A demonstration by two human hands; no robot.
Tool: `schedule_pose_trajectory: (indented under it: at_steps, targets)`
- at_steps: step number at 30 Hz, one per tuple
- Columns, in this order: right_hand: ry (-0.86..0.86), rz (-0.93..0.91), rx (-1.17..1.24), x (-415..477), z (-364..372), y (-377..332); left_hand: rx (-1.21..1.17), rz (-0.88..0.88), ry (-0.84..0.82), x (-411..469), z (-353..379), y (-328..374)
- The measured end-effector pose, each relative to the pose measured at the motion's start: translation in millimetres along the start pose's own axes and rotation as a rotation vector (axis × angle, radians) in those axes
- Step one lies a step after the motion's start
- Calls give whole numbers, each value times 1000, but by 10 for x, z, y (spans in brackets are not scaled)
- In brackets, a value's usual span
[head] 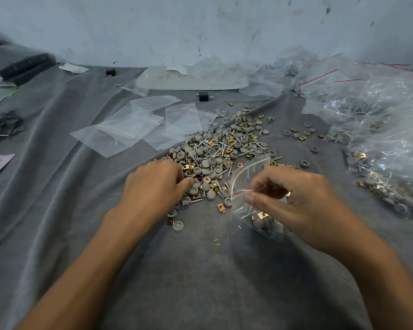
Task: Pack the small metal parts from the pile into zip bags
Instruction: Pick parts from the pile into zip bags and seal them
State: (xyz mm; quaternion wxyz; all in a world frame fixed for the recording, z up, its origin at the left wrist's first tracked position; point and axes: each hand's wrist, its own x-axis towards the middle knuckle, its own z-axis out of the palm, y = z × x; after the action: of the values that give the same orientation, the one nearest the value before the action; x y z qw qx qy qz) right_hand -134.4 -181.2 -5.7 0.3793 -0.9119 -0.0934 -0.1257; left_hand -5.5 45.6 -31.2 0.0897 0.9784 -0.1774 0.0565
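Note:
A pile of small parts (pixel 221 151), made up of grey caps, screws and brass clips, lies on the grey cloth in the middle. My left hand (pixel 154 184) rests on the pile's near left edge, fingers curled among the parts; what they hold is hidden. My right hand (pixel 293 198) pinches the red-striped mouth of a clear zip bag (pixel 248 179) between thumb and fingers. The bag's mouth gapes toward the pile. A few caps and a brass clip lie in its lower end by my palm.
Several empty zip bags (pixel 138 127) lie flat to the left behind the pile. Filled bags (pixel 382 144) heap up on the right. Loose parts (pixel 298 134) are scattered right of the pile. A white board (pixel 193 78) and black blocks sit near the wall.

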Motion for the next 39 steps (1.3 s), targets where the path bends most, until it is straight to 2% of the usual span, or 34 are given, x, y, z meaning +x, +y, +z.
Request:
schedule_pose_trajectory:
  at_steps: [9, 18, 29, 35, 39]
  targets:
    - [0, -6, -2, 7, 17, 16, 129, 7, 47, -42, 10, 122]
    - [0, -8, -7, 4, 21, 27, -8, -47, 116, 3, 102, 175]
    - [10, -3, 1, -16, -6, 50, -275, -99, 59, 66, 135, 167]
    - [-5, 3, -11, -23, -13, 49, -113, 42, 134, 51, 168, 194]
    - [-6, 8, -13, -23, -9, 49, -153, 26, 114, 60, 181, 199]
